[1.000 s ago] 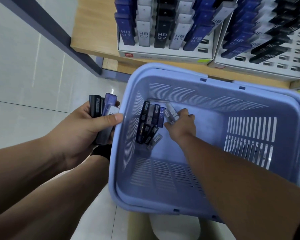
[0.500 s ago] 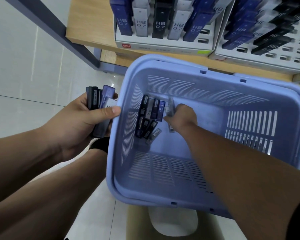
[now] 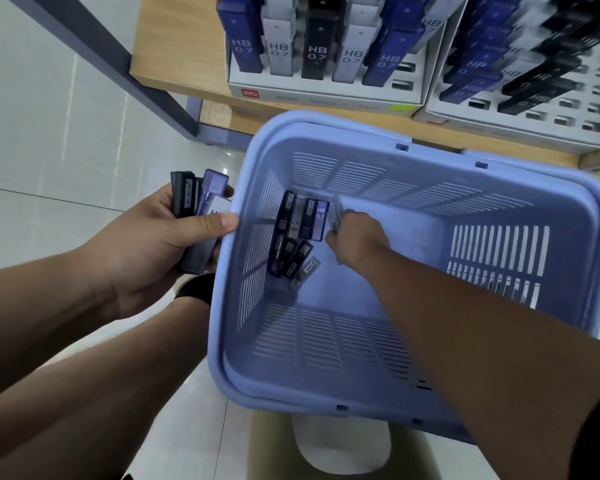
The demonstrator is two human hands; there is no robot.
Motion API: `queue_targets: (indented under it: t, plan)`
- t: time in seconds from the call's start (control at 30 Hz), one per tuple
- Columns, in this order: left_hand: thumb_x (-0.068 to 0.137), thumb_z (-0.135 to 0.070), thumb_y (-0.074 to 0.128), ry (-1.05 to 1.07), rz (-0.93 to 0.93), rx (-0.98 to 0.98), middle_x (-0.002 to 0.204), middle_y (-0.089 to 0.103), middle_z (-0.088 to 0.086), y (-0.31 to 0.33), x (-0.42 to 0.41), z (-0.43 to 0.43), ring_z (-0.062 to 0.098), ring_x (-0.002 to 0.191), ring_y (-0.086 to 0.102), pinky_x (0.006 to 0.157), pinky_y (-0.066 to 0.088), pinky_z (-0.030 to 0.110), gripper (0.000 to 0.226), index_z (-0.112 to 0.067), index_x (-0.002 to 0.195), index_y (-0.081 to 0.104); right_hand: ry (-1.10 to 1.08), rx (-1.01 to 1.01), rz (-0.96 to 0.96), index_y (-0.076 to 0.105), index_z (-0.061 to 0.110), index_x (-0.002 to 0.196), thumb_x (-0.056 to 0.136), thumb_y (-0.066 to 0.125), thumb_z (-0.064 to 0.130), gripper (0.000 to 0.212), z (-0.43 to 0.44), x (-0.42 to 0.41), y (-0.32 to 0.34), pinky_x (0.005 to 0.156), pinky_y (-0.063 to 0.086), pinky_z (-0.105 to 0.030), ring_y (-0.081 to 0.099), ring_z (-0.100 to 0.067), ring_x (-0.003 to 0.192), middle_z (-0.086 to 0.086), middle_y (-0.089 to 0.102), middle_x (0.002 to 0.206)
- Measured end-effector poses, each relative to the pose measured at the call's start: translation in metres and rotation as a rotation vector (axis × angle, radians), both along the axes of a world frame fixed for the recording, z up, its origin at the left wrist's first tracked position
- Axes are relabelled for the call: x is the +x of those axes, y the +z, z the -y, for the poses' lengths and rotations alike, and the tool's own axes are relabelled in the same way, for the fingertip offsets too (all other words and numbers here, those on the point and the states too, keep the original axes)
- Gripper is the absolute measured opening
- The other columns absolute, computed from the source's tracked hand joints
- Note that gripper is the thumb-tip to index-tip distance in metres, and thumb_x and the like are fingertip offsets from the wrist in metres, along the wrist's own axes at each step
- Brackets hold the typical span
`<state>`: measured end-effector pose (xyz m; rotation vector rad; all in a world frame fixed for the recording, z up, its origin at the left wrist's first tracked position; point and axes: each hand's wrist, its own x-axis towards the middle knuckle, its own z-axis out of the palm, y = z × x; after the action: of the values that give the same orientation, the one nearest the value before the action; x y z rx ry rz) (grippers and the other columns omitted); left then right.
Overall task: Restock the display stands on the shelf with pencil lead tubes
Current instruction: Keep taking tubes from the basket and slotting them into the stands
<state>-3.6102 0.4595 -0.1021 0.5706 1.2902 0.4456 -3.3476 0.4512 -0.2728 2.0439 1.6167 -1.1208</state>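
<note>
Pencil lead tubes (image 3: 297, 233) lie in basket (image 3: 326, 124); left hand (image 3: 153, 247) fingers grip several beside it, right hand (image 3: 354, 237) fingers pinch one inside. Display stands (image 3: 326, 97) beyond have empty slots.

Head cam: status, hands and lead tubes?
Left hand grips a bundle of lead tubes beside the basket. Right hand inside the basket, pinching a clear tube. Loose tubes lie in its far-left corner. Nothing blocks them.

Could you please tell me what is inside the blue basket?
Loose pencil lead tubes lie in the basket's far left corner; the right hand reaches in, seemingly gripping a clear tube. The forearm hides part of the basket floor, so anything beneath it cannot be seen.
</note>
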Motion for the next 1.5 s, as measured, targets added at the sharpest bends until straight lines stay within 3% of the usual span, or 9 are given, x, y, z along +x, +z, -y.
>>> queue_targets:
  t: [0.27,0.37,0.43,0.53,0.63,0.9,1.0,1.27,1.5]
  plan:
    - [0.066,-0.028,0.081,-0.007,-0.01,-0.008,0.119,0.064,0.028,0.002,0.001,0.0,0.032,0.09,0.062,0.071,0.051,0.036,0.066,-0.011,0.126,0.06,-0.187,0.032,-0.123,0.047,0.008,0.092,0.1,0.053,0.027,0.021,0.004,0.001,0.002,0.053,0.038,-0.031,0.055,-0.028,0.075,-0.007,0.054,0.084]
    - [0.066,-0.027,0.081,-0.003,-0.017,-0.02,0.122,0.062,0.029,0.004,0.001,0.0,0.034,0.09,0.061,0.071,0.052,0.036,0.066,-0.01,0.126,0.06,-0.545,-0.057,-0.408,0.049,0.006,0.106,0.104,0.046,0.021,0.015,0.01,-0.005,0.002,0.064,0.06,-0.043,0.062,-0.027,0.072,-0.014,0.061,0.091]
    - [0.07,-0.022,0.081,0.009,-0.017,-0.024,0.116,0.066,0.028,0.004,0.003,0.001,0.03,0.083,0.064,0.066,0.054,0.032,0.06,-0.01,0.125,0.06,-0.776,-0.147,-0.528,0.048,0.01,0.107,0.106,0.041,0.017,0.01,0.013,-0.012,0.003,0.057,0.056,-0.035,0.053,-0.023,0.068,-0.013,0.055,0.087]
    - [0.072,-0.019,0.079,0.012,-0.015,-0.024,0.108,0.067,0.023,0.004,0.004,0.001,0.025,0.076,0.065,0.062,0.054,0.03,0.056,-0.008,0.123,0.061,-0.775,-0.072,-0.452,0.046,0.017,0.09,0.104,0.042,0.023,0.016,0.013,-0.022,-0.008,0.064,0.045,-0.039,0.046,-0.024,0.068,-0.011,0.052,0.084]
    - [0.064,-0.027,0.082,0.019,-0.03,-0.024,0.106,0.067,0.022,0.005,0.004,0.001,0.027,0.077,0.063,0.062,0.054,0.031,0.066,-0.007,0.123,0.061,-0.672,-0.01,-0.301,0.054,0.007,0.11,0.103,0.049,0.041,0.034,0.012,-0.033,-0.012,0.076,0.048,-0.039,0.059,-0.031,0.089,-0.012,0.06,0.099]
    - [0.074,-0.015,0.073,0.037,-0.031,-0.031,0.113,0.063,0.033,0.004,0.006,0.002,0.038,0.088,0.058,0.076,0.05,0.042,0.053,-0.005,0.124,0.06,-0.745,0.023,-0.079,0.059,0.009,0.114,0.074,0.086,0.053,0.065,0.005,-0.051,-0.013,0.066,0.044,-0.027,0.068,-0.026,0.091,-0.008,0.071,0.103]
    - [0.074,-0.015,0.073,0.045,-0.033,-0.04,0.119,0.06,0.035,0.006,0.006,0.002,0.041,0.093,0.058,0.083,0.047,0.047,0.054,-0.006,0.125,0.06,-0.791,0.009,-0.108,0.062,0.008,0.11,0.071,0.088,0.051,0.063,0.002,-0.049,-0.011,0.064,0.043,-0.026,0.058,-0.019,0.074,-0.003,0.065,0.088]
    - [0.074,-0.014,0.074,0.063,-0.04,-0.034,0.12,0.059,0.035,0.005,0.007,0.003,0.043,0.096,0.058,0.088,0.045,0.053,0.053,-0.006,0.124,0.06,-0.879,0.052,-0.149,0.054,0.014,0.084,0.076,0.085,0.039,0.04,0.006,-0.062,-0.016,0.056,0.039,-0.024,0.058,-0.02,0.069,-0.001,0.06,0.079]
    - [0.074,-0.016,0.074,0.061,-0.051,-0.025,0.118,0.061,0.035,0.006,0.007,0.003,0.043,0.095,0.059,0.085,0.047,0.05,0.05,-0.009,0.123,0.063,-1.054,-0.001,-0.274,0.069,0.006,0.09,0.071,0.08,0.021,0.026,0.003,-0.083,-0.017,0.063,0.062,-0.039,0.072,-0.027,0.073,-0.009,0.073,0.082]
